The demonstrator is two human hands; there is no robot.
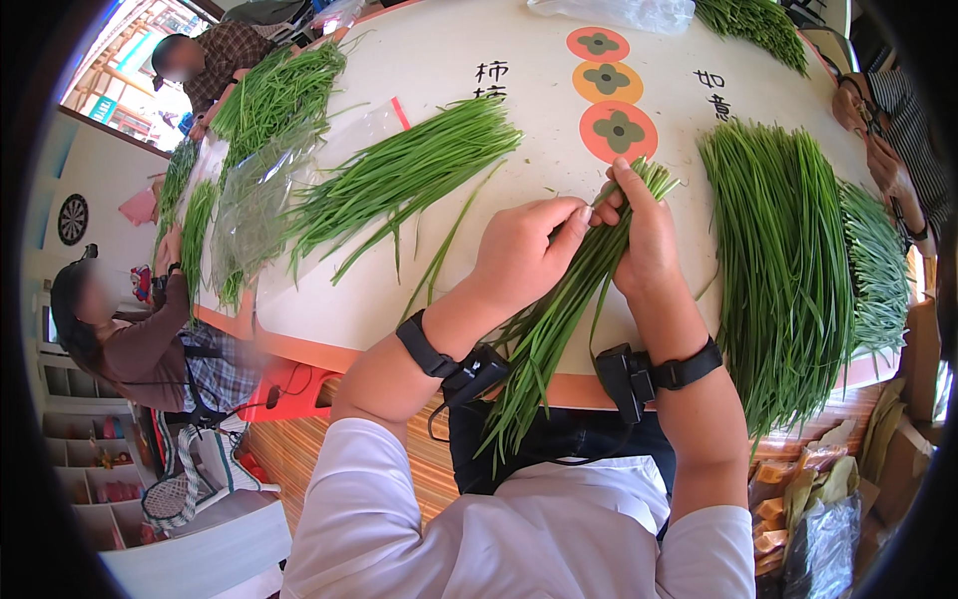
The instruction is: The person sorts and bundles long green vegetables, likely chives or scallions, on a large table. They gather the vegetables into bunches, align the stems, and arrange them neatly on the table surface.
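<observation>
A bunch of long green chives (559, 299) is in my hands, its pale cut ends up by my fingers and its leaf tips hanging past the table's near edge. My right hand (644, 225) is wrapped round the bunch close to the cut ends, thumb on top. From the other side, my left hand (529, 250) pinches at the stems with thumb and forefinger. To the left lies a loose pile of chives (419, 165), with a few stray stalks (439, 255) beside it. A large, neatly aligned pile of chives (778, 270) lies to the right.
The white table (559, 100) bears printed round flower patterns. A clear plastic bag (254, 215) and more chives (284, 95) lie at the left. Another plastic bag (619, 12) is at the far edge. Other people work at the left and right sides. A red stool (289, 391) stands below.
</observation>
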